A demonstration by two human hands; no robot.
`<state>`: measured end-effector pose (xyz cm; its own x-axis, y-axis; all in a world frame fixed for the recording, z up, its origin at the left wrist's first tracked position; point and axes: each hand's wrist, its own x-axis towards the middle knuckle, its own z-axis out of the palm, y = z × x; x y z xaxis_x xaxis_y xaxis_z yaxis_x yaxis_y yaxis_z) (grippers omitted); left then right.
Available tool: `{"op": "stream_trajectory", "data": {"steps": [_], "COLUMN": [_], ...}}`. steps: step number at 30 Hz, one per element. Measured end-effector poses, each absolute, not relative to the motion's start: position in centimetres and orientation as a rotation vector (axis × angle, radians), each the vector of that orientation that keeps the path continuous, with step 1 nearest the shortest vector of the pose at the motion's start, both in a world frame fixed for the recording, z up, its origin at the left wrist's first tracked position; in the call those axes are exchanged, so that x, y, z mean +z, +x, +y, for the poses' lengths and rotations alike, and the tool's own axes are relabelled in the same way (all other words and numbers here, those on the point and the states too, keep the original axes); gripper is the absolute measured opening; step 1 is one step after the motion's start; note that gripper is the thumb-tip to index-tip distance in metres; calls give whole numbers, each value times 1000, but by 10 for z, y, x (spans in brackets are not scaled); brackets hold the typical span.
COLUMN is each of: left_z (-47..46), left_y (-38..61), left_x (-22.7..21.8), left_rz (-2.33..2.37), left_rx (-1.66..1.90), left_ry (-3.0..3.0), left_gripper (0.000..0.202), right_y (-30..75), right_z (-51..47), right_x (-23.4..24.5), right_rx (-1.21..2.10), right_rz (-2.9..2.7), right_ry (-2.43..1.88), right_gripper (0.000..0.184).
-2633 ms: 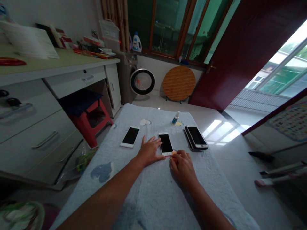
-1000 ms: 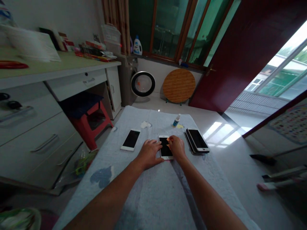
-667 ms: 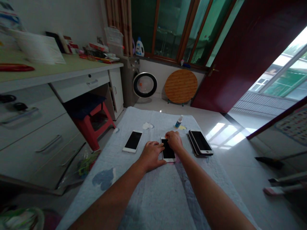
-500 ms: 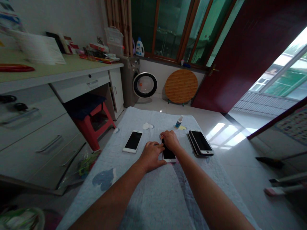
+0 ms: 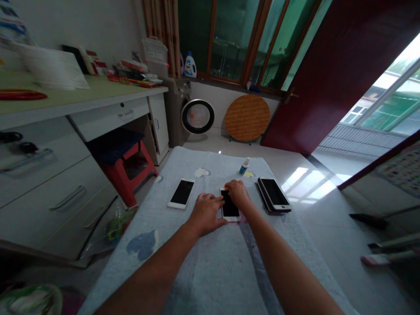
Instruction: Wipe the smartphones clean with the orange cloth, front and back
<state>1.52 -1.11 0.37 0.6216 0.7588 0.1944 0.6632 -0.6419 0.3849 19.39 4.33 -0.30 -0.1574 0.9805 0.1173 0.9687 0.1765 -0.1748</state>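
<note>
A white phone [image 5: 230,209] with a dark screen lies in the middle of a pale blue cloth [image 5: 210,271] on the table. My left hand [image 5: 205,213] lies flat against the phone's left edge, fingers spread and steadying it. My right hand [image 5: 238,193] rests on the phone's upper part, fingers curled and pinched on a small orange piece that barely shows. Another white phone [image 5: 180,193] lies to the left. Two stacked phones [image 5: 273,195] lie to the right.
A small blue-capped bottle [image 5: 243,166] and a yellow scrap stand behind the phones, with a white wad [image 5: 201,172] near them. A white desk with drawers [image 5: 49,166] and a red stool [image 5: 126,164] are at the left. A washing machine [image 5: 193,114] is beyond.
My right hand moved from the phone's near end up along the screen to its far end, then slightly back. My left hand stayed at the phone's left edge.
</note>
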Motion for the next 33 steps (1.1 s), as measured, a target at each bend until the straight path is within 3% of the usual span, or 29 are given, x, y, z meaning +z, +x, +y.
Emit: {"op": "stream_trajectory", "data": {"steps": [12,25,33], "left_z": [-10,-12,-17], "left_y": [17,19,19], "left_x": [-2,-2,-3], "left_rz": [1155,1159,1242], "left_rx": [463,496,574], "left_ry": [2552,2551,2579], "left_gripper": [58,59,64], "right_y": [198,212,214], "right_z": [-23,-51,-46], "right_x": [0,11,5], "right_rx": [142,474,625], "right_rz": [-2076,-1639,-1457], "right_ry": [-2098,-2053,-1908], "right_gripper": [21,17,26]}}
